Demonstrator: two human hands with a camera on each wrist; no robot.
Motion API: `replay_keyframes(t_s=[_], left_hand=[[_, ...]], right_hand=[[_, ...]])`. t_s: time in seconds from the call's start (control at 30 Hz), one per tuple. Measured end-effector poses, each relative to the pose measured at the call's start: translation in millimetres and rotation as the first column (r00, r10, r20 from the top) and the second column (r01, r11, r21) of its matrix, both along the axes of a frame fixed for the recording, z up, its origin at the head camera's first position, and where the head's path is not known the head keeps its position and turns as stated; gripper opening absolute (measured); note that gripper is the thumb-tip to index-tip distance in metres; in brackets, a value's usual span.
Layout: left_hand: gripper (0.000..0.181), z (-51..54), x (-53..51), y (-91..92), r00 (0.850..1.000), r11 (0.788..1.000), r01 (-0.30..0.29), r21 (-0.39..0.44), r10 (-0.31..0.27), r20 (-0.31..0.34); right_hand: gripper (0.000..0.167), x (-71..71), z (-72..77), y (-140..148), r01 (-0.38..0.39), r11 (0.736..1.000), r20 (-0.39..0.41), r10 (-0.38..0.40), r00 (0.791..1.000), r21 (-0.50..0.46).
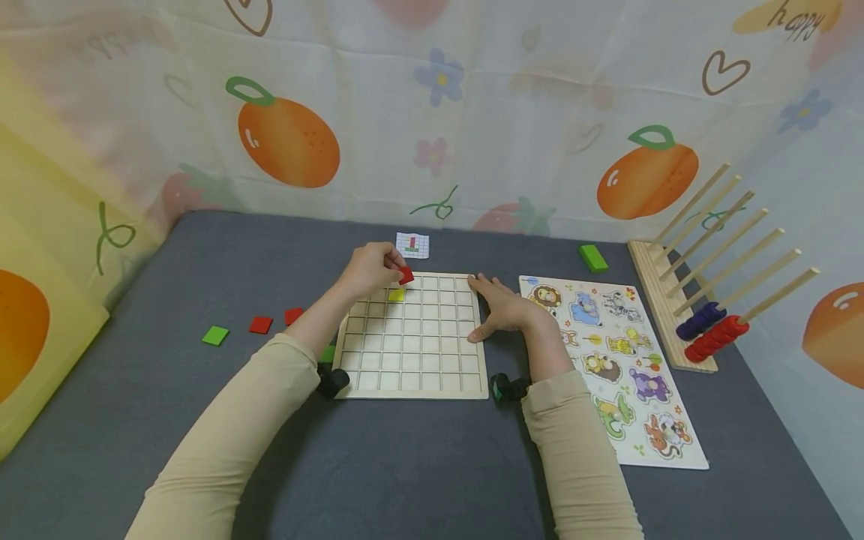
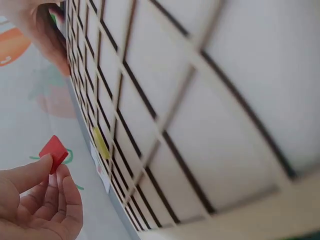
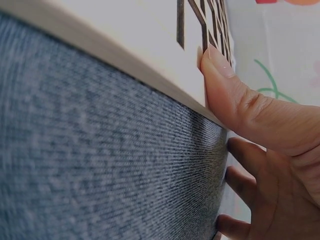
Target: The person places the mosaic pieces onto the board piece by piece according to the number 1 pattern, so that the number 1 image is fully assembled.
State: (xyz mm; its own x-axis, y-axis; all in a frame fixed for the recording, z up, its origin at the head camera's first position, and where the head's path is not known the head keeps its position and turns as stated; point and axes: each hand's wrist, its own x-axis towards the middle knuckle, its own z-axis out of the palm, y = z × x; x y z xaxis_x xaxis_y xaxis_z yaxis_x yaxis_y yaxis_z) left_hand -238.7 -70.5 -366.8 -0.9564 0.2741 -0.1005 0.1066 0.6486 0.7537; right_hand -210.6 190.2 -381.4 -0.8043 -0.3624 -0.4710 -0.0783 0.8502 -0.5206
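Between thumb and fingertips my left hand (image 1: pixel 371 271) pinches a red tile (image 1: pixel 406 275), held over the far edge of a white grid board (image 1: pixel 412 395). The left wrist view shows the same red tile (image 2: pixel 54 151) tilted in the fingers of the left hand (image 2: pixel 42 200). A yellow tile (image 1: pixel 396 295) lies in a square near the board's far side, just below the red one. At the board's right edge rests my right hand (image 1: pixel 502 306), fingers spread; in the right wrist view its thumb (image 3: pixel 235 92) lies on the frame.
Red tiles (image 1: pixel 260 325) and green tiles (image 1: pixel 215 335) lie left of the board. Behind it is a small pattern card (image 1: pixel 412 245). To the right are an animal puzzle board (image 1: pixel 631 352), a green block (image 1: pixel 593 258) and a wooden peg rack (image 1: pixel 664 315) with red and blue beads.
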Motion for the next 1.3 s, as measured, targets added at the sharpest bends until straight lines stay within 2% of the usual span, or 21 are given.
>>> replay_keyframes(t_s=[0.3, 0.63, 0.83, 1.1, 1.3], left_hand=[[0.013, -1.8, -1.9, 16.2, 0.999, 0.998, 0.028, -0.060, -0.026, 0.041], [0.010, -10.5, -3.1, 19.3, 0.999, 0.991, 0.026, -0.128, -0.020, 0.050], [0.010, -14.9, -2.2, 18.1, 0.999, 0.992, 0.024, -0.123, -0.018, 0.047], [0.010, -17.3, -2.0, 16.8, 0.999, 0.993, 0.028, -0.113, -0.026, 0.020], [0.012, -17.9, -1.1, 16.1, 0.999, 0.994, 0.044, -0.104, -0.041, 0.025]], right_hand=[[0.110, -1.3, -3.0, 1, -0.001, 1.000, -0.003, 0.001, 1.000, 0.004], [0.110, 0.8, -3.1, 2, 0.003, 1.000, -0.002, -0.003, 1.000, -0.010], [0.110, 0.8, -2.1, 1, 0.007, 1.000, -0.001, -0.007, 1.000, -0.014], [0.111, -0.8, -2.9, 1, 0.006, 1.000, -0.004, -0.006, 1.000, -0.006], [0.111, -1.2, -2.8, 1, 0.010, 1.000, -0.001, -0.010, 1.000, -0.006]])
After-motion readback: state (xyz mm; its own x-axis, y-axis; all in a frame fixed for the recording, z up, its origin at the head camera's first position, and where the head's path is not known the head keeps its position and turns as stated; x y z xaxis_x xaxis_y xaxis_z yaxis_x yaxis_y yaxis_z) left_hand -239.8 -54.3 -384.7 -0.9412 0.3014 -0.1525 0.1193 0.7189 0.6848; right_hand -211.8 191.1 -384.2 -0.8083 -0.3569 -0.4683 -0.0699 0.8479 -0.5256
